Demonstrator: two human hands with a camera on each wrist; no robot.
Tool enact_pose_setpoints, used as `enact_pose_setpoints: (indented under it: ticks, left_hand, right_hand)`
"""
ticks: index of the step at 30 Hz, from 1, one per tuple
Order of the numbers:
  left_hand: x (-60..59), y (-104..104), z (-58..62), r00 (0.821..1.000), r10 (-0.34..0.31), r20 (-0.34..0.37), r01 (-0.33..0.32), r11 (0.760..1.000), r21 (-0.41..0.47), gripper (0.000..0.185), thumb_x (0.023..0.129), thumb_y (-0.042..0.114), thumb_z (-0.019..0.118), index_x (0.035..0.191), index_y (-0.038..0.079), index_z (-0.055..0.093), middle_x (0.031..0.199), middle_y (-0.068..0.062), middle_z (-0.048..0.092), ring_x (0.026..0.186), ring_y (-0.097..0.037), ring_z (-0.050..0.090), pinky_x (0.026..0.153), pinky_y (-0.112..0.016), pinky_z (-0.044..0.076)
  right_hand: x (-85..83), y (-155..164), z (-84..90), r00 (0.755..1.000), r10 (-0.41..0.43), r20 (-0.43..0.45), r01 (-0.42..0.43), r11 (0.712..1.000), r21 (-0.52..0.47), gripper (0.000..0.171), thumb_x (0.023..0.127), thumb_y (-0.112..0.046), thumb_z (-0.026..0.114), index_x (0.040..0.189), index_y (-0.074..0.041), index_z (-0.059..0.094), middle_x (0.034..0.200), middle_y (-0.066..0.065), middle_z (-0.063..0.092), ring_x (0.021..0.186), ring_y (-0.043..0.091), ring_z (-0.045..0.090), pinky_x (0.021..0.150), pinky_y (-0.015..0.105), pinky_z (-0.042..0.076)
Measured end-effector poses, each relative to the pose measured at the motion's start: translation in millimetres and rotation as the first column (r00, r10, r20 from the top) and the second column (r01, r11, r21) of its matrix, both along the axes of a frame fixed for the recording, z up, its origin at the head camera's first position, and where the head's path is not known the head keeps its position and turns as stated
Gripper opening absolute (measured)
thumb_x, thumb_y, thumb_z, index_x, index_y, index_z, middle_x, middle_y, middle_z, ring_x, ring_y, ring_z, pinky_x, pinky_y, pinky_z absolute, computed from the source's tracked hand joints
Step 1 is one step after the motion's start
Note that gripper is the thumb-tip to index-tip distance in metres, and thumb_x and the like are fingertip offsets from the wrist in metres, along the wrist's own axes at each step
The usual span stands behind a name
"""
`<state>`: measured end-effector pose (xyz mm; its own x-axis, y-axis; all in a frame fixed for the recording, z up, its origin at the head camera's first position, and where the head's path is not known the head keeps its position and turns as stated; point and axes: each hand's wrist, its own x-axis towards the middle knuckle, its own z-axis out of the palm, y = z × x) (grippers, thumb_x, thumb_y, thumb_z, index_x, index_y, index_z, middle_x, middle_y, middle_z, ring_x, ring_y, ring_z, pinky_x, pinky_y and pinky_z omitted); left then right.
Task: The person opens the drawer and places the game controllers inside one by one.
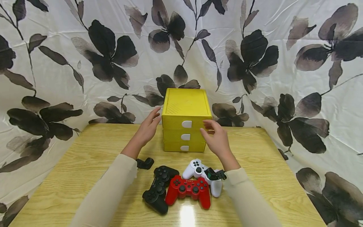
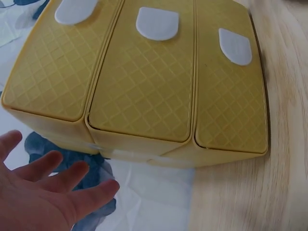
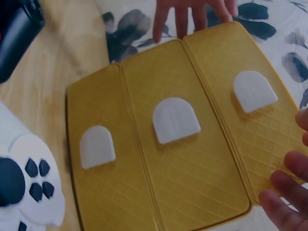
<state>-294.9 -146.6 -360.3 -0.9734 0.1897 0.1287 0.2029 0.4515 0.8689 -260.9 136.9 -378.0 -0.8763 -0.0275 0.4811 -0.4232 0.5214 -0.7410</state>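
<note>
A yellow three-drawer box [image 1: 185, 108] with white tab handles stands at the table's far middle; its drawer fronts [image 2: 144, 82] [image 3: 187, 144] fill both wrist views. My left hand [image 1: 148, 126] is at the box's left side, fingers straight, fingertips [image 2: 91, 190] just short of its corner. On the other side my right hand [image 1: 216, 137] hovers by the front right edge with loosely bent fingers [image 3: 284, 183], holding nothing. In front lie a black controller [image 1: 158, 189], a red controller [image 1: 188, 189] and a white controller [image 1: 198, 171].
The wooden table [image 1: 85, 164] is backed and flanked by a white cloth with dark flowers [image 1: 255, 56]. A small black clip-like piece [image 1: 145, 163] lies by my left forearm. The white controller [image 3: 24, 183] shows at the right wrist view's left edge.
</note>
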Motion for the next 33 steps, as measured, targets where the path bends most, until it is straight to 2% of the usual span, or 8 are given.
enact_pose_setpoints:
  ticks: [6,17,25,33]
  left_hand:
    - [-1.2,3.7,1.9,0.999,-0.023,0.035,0.02,0.997,0.074,0.053,0.103,0.049,0.032,0.154,0.04,0.019,0.16,-0.008,0.025,0.146,-0.032,0.027,0.11,-0.06,0.034]
    - [-11.9,10.7,6.0,0.996,-0.01,0.087,0.001,0.995,0.103,0.052,0.102,0.054,0.032,0.152,0.045,0.022,0.162,0.008,0.017,0.147,-0.027,0.026,0.108,-0.059,0.037]
    - [-16.2,14.5,7.2,0.994,-0.016,0.111,-0.001,0.988,0.153,0.051,0.102,0.054,0.032,0.151,0.045,0.023,0.163,0.007,0.015,0.148,-0.028,0.022,0.106,-0.061,0.038]
    - [-18.5,19.1,8.1,0.991,0.008,0.135,-0.033,0.983,0.183,0.048,0.102,0.051,0.035,0.15,0.046,0.027,0.162,0.009,0.017,0.146,-0.029,0.028,0.104,-0.058,0.042]
  right_hand:
    - [-3.3,-9.9,-3.8,1.0,-0.001,0.018,0.002,0.999,-0.049,0.03,0.091,-0.018,0.068,0.12,-0.01,0.063,0.115,0.009,0.066,0.104,0.024,0.065,0.09,0.039,0.056]
    - [-10.0,-24.2,-8.8,0.999,0.031,0.029,-0.025,0.982,-0.186,0.027,0.09,-0.013,0.069,0.116,-0.008,0.066,0.11,0.011,0.068,0.103,0.024,0.067,0.09,0.036,0.056]
    - [-10.8,-32.4,-8.9,0.998,0.039,0.049,-0.027,0.973,-0.228,0.026,0.089,-0.012,0.07,0.114,-0.007,0.067,0.11,0.011,0.068,0.103,0.024,0.067,0.09,0.035,0.056]
    - [-10.9,-37.0,-7.6,0.998,0.041,0.042,-0.03,0.968,-0.249,0.027,0.089,-0.014,0.07,0.115,-0.008,0.068,0.111,0.011,0.069,0.103,0.023,0.068,0.089,0.033,0.056]
